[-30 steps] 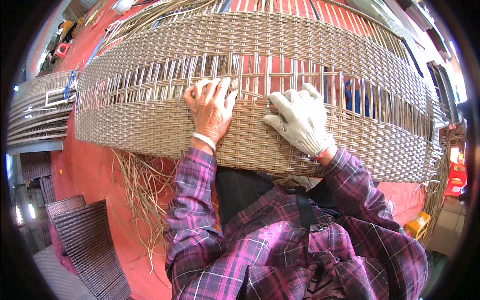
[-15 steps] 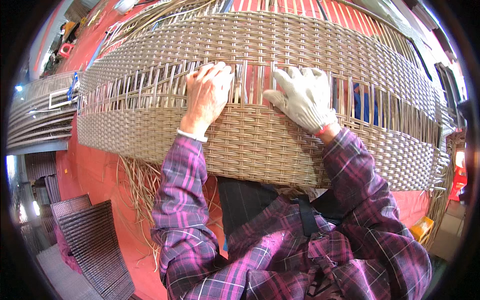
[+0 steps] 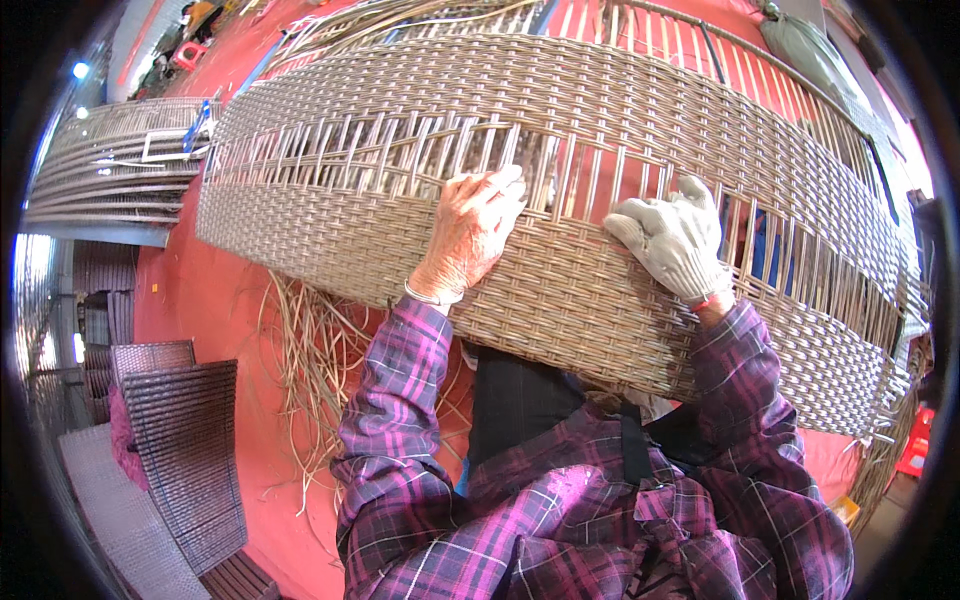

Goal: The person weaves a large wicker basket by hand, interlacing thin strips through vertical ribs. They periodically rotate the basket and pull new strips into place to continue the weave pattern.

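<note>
A long brown wicker panel (image 3: 560, 290) spans the view in front of me, slanting down to the right. An open gap of bare upright stakes (image 3: 590, 180) runs between its near woven band and the far woven band (image 3: 480, 80). My bare left hand (image 3: 467, 235) rests on the near band, its fingers closed over the woven edge at the gap. Further right, my right hand (image 3: 672, 240), in a pale knit glove, has its fingers bent over that same edge among the stakes. Its thumb sticks out to the left. Both sets of fingertips are partly hidden.
Loose cane strands (image 3: 310, 350) hang and lie on the red floor (image 3: 270, 480) at left. A dark woven chair (image 3: 190, 450) stands at lower left, with bundled curved frames (image 3: 120, 170) above it. A red stool (image 3: 915, 445) is at the right rim.
Both hands have drawn nearer to me, from the gap's far side toward the near band's edge, and their fingers are more bent. The view has shifted, so the panel appears further right and tilted.
</note>
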Tool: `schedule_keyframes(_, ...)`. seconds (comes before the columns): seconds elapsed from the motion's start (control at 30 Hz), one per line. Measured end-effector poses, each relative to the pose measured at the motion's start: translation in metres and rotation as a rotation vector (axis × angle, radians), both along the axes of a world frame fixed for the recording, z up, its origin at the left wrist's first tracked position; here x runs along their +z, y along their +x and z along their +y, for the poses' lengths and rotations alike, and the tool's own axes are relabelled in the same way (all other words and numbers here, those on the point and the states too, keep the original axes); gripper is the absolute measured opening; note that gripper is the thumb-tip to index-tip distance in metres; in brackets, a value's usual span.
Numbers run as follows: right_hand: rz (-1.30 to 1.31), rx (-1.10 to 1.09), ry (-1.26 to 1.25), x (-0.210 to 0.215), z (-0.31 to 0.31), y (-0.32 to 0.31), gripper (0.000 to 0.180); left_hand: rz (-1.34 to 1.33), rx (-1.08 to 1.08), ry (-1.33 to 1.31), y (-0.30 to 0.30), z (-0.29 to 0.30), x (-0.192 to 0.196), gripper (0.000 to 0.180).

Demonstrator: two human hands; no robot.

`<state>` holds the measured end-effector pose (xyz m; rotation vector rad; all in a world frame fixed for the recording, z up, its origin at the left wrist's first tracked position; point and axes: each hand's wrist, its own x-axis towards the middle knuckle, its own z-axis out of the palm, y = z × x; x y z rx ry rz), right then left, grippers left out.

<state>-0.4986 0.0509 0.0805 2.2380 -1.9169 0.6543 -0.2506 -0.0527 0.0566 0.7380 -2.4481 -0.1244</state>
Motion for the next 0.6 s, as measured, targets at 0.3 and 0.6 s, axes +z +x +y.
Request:
schedule_keyframes(0.3,-0.056,-0.003,0.07,0.012,0.003,-0.001,0.041,-0.024,0.071,-0.008,-0.013,0.011,0.007,0.025)
schedule_keyframes(0.6,-0.103,-0.064,0.294,0.052,0.022,0.009,0.033,0.081,0.007,0.067,-0.014,0.024,0.016,0.033)
